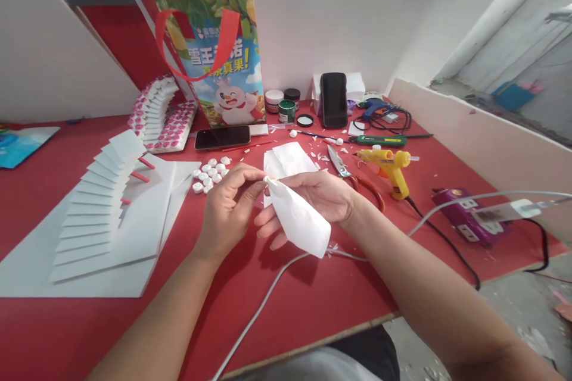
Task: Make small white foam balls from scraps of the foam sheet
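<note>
A strip of white paper hangs over the middle of the red table, its upper end narrowed and twisted. My left hand pinches that narrow end between thumb and fingertips. My right hand is behind and beside the strip, palm up, with its thumb and index finger closed on it near the twisted end and the lower fingers spread. Several small rolled white pieces lie left of my left hand. More white paper lies flat just beyond my hands.
Fanned white sheets are on the left. Scissors, a yellow glue gun and a purple box are on the right. A gift bag, paint jars and phones stand or lie behind. A white cable crosses the front.
</note>
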The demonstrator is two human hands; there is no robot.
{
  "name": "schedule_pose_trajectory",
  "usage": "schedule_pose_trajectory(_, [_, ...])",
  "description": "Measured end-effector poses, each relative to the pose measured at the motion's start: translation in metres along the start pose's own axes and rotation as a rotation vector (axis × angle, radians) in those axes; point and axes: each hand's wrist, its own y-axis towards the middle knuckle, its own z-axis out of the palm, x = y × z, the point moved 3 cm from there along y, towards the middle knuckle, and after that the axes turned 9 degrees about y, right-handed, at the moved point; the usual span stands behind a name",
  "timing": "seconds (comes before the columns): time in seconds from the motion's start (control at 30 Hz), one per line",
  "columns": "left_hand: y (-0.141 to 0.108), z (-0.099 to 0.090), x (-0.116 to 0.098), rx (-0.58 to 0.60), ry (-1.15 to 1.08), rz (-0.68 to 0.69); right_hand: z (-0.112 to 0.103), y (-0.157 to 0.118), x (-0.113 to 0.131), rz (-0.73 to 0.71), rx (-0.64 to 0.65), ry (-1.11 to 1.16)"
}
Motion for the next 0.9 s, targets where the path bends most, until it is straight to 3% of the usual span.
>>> schedule_pose_trajectory(0.17, [-0.001,-0.001,-0.002,-0.012,-0.041,0.032,-0.002,0.006,-0.004,0.0,-0.095,0.034])
schedule_pose_trajectory(0.43, [0.002,-0.002,0.002,-0.046,0.101,0.169,-0.003,0.006,-0.002,-0.043,0.006,0.101])
schedule_pose_trajectory(0.67, [0.002,0.001,0.002,-0.041,0.21,0.302,-0.003,0.005,0.003,-0.042,-0.028,0.143])
schedule_pose_trajectory(0.8, [0.001,0.002,0.002,-0.048,0.194,0.262,-0.006,0.006,0.004,-0.076,-0.037,0.053])
schedule_pose_trajectory(0.9, [0.001,0.002,0.004,-0.058,0.156,0.189,-0.007,0.005,0.006,-0.179,-0.04,-0.076])
